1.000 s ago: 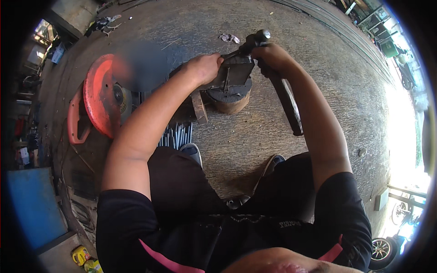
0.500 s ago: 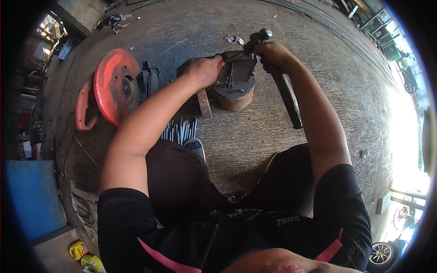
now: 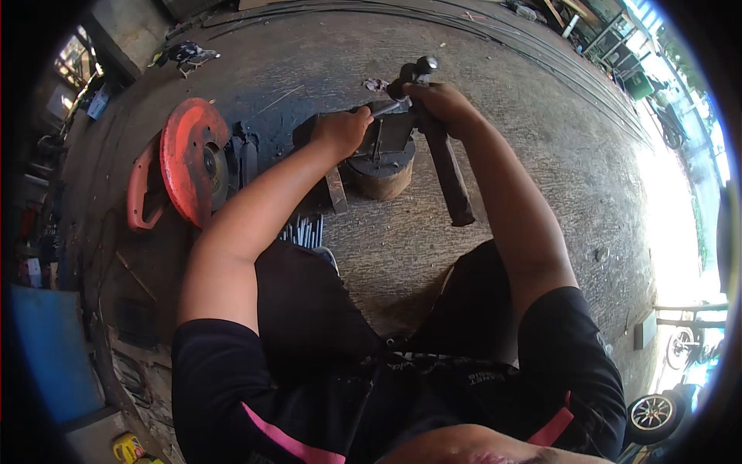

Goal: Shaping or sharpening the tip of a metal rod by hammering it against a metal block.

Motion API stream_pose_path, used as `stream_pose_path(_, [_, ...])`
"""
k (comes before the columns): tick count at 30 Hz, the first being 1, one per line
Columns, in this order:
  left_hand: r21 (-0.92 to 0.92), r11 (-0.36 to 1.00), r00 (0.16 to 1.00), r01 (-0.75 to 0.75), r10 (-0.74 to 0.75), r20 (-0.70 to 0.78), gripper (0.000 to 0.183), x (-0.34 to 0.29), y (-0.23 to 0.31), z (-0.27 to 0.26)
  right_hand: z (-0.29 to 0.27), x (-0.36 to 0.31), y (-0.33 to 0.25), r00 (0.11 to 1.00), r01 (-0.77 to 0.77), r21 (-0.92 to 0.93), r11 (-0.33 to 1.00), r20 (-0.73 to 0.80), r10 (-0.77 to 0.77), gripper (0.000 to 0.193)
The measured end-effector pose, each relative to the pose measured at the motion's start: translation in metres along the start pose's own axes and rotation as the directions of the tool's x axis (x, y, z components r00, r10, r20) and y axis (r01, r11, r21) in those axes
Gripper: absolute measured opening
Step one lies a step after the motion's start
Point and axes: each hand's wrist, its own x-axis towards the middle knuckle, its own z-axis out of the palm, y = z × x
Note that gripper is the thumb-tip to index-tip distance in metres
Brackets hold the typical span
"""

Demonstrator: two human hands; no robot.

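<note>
My left hand [image 3: 344, 133] is closed around one end of a thin metal rod [image 3: 385, 109], just above a dark metal block [image 3: 396, 133]. The rod slants up toward my right hand [image 3: 442, 106], and its far end is partly hidden there. Gripped high in my right hand is a hammer [image 3: 450, 182], its head [image 3: 420, 69] upward and its long handle hanging below. Whether the right fingers also touch the rod cannot be made out. The metal block sits on a round wooden stump [image 3: 381, 179]. Several short metal rods [image 3: 303, 232] lie bunched beside my left knee.
A red cut-off saw [image 3: 185, 162] stands on the left, near my left forearm. A bird [image 3: 188, 56] is on the floor at the far left. Long thin bars [image 3: 371, 11] lie across the far floor. At the lower right is a wheel [image 3: 651, 411].
The rod now shows between my hands above the block. My right hand and the hammer have moved slightly left, and the handle hangs more upright. The whole view has shifted a little.
</note>
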Motion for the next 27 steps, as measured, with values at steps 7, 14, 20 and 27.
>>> stream_pose_path(7, [-0.086,0.994,0.997,0.073,-0.074,-0.010,0.030,-0.008,0.007,-0.008,0.011,-0.016,0.001,0.990,0.031,-0.319,0.947,-0.119,-0.072,0.049])
stream_pose_path(14, [-0.100,0.993,0.998,0.064,-0.066,-0.022,0.025,-0.007,0.007,-0.013,-0.004,-0.016,-0.034,0.840,0.262,-0.522,0.812,-0.291,-0.458,0.048])
stream_pose_path(20, [-0.090,0.996,0.997,-0.004,-0.003,-0.076,0.024,-0.004,0.019,-0.016,-0.001,0.014,-0.004,0.918,0.162,-0.782,0.602,-0.105,-0.382,0.030])
stream_pose_path(27, [-0.056,0.998,0.998,0.011,-0.015,-0.062,0.025,-0.004,0.012,-0.009,-0.004,-0.013,-0.025,0.919,0.209,-0.515,0.831,-0.186,-0.347,0.052])
